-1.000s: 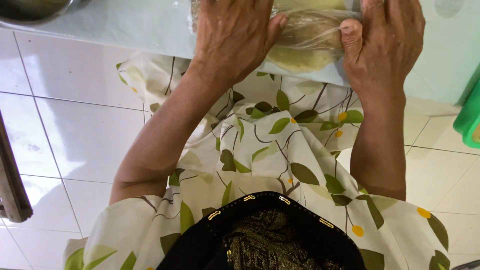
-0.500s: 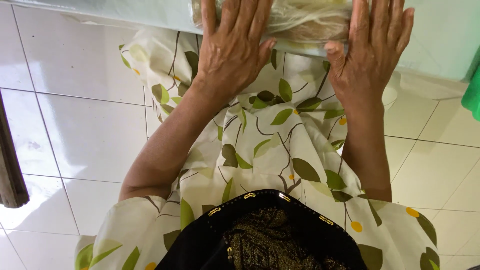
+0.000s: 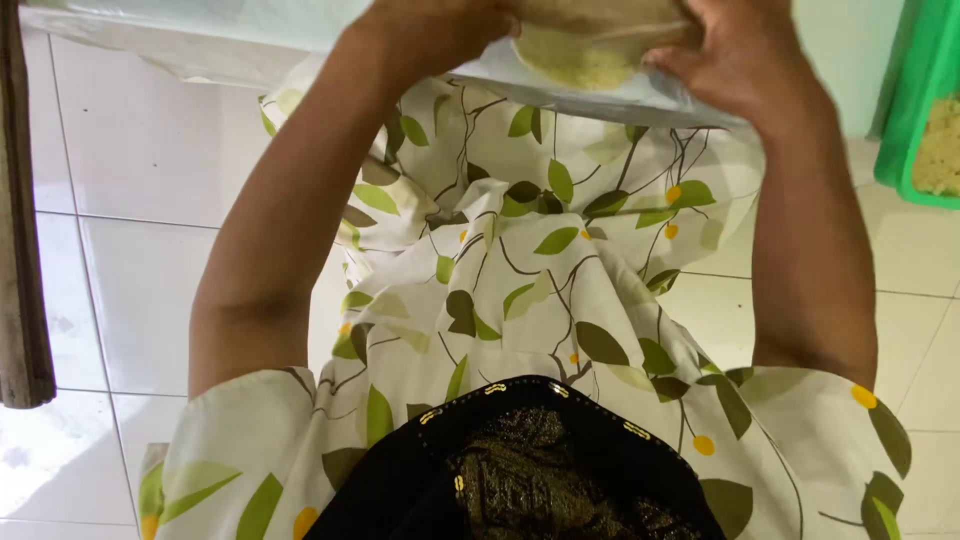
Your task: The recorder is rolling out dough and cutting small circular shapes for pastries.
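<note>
Fingers of the left hand [image 3: 430, 30] and right hand [image 3: 745, 65] grip a clear plastic bag [image 3: 600, 85] of pale dough [image 3: 575, 55]. A green crate [image 3: 925, 110] stands just to the right.

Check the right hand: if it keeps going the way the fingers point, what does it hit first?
The right hand points up and inward and already rests on the clear plastic bag of pale dough. That comes first, probably then the left hand on the other side; depth is unclear.
</note>
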